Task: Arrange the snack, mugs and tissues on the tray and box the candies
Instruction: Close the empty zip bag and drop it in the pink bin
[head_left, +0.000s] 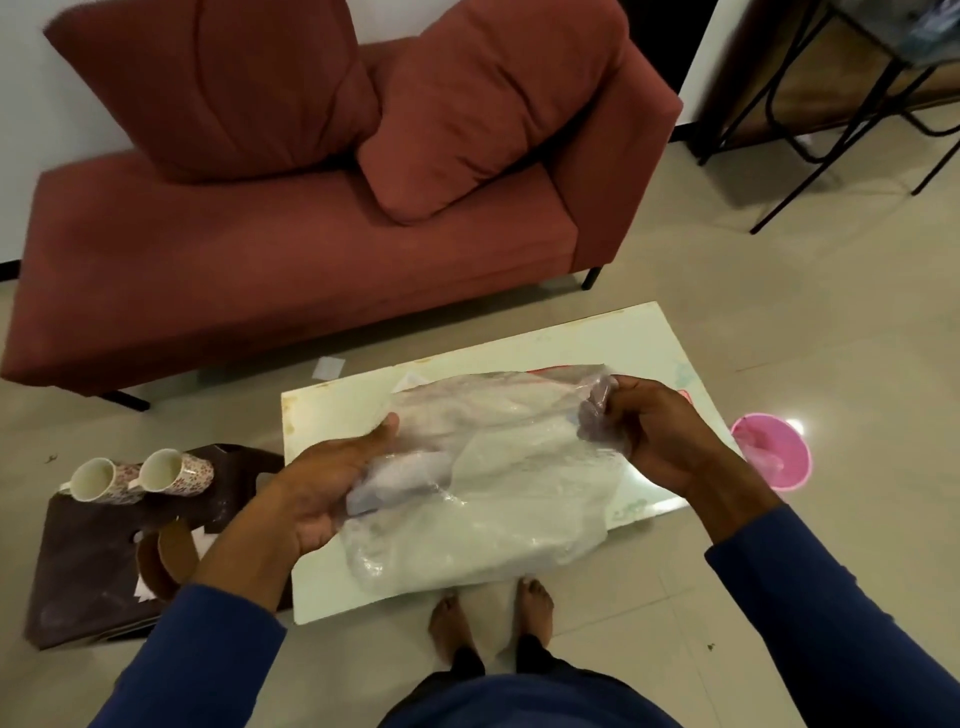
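- Tabletop (332, 415): pale, under a clear plastic bag (493, 499) held above it.
- Bag: left hand (332, 483) grips its near-left end; right hand (644, 431) pinches its far-right corner.
- Mugs (140, 475): two, tipped over on a dark tray (83, 566) beside the tabletop's left edge.

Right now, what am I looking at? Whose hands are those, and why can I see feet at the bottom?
There is no robot here. A person wears a camera on their head, so this one picture looks down at their own arms and bare feet. Both hands hold a clear plastic bag above a low white table. The left hand holds the bag from below, and the right hand pinches its top corner with curled fingers. What the bag holds is too blurry to tell. On the left, two flowery mugs lie tipped on a dark brown stool. A red sofa stands behind, and a pink bucket sits on the floor.
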